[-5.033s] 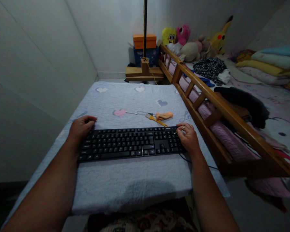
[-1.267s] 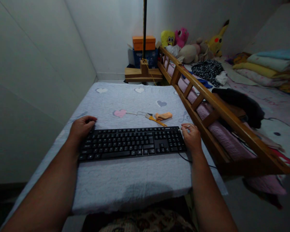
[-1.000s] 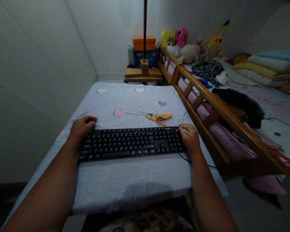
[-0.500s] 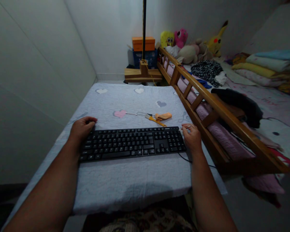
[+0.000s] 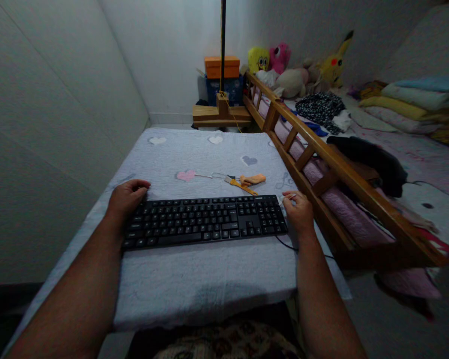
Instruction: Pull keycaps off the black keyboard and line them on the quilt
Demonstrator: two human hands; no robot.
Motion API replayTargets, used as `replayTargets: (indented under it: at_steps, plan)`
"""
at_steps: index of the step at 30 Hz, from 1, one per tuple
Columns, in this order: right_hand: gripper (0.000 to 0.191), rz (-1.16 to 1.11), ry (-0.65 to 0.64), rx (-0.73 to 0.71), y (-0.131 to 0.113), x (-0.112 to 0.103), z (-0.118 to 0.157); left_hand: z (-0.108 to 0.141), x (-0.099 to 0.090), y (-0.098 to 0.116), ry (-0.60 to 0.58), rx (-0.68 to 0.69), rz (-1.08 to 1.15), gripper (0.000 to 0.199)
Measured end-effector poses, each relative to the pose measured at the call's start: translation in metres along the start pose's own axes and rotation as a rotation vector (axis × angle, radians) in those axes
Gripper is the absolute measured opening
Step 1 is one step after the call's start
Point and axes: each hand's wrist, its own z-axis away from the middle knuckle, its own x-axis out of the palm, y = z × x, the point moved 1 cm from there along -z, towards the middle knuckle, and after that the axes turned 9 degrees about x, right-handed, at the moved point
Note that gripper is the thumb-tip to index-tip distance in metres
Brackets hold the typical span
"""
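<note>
A black keyboard [image 5: 205,219] lies on the cloth-covered table [image 5: 205,279]. My left hand [image 5: 129,198] is at its upper left corner, fingers curled and partly hidden behind the thumb; whether they grip its edge cannot be made out. Just off the right end, my right hand [image 5: 297,208] is closed in a pinch on a thin white stick [image 5: 292,196], its tip close to the keyboard's upper right corner. Beyond the keyboard lie a yellow-handled brush [image 5: 242,187], an orange cloth [image 5: 253,179] and a thin wire tool [image 5: 220,175].
A wooden bed rail [image 5: 322,144] runs along the table's right side, with bedding and plush toys behind it. An orange box [image 5: 222,67] and a wooden stand [image 5: 222,117] are past the far edge. The keyboard cable [image 5: 286,245] trails right.
My right hand has shifted very slightly to the right, away from the keyboard's corner, with the white stick still held. My left hand and the keyboard look almost unchanged.
</note>
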Motion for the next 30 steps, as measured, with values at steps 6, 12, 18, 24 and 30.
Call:
replayTargets:
  at_steps: [6, 12, 18, 24, 30]
  plan:
    - [0.019, -0.004, -0.037, 0.025, 0.003, 0.000, -0.002, -0.001, 0.001, -0.001, 0.005, 0.012, -0.003, 0.050]
    - [0.021, -0.011, -0.090, 0.006, 0.005, -0.001, -0.005, -0.002, 0.001, -0.003, 0.002, 0.013, 0.003, 0.050]
    - [0.022, 0.015, -0.119, -0.058, 0.004, -0.003, -0.006, -0.002, 0.000, 0.000, 0.009, 0.019, -0.003, 0.049]
    - [0.021, 0.030, -0.077, -0.061, 0.004, -0.003, 0.004, 0.000, -0.001, 0.004, 0.006, 0.011, -0.012, 0.050]
    - [0.019, 0.001, -0.052, -0.032, 0.005, -0.004, 0.007, 0.001, -0.001, 0.006, 0.007, 0.005, -0.023, 0.050]
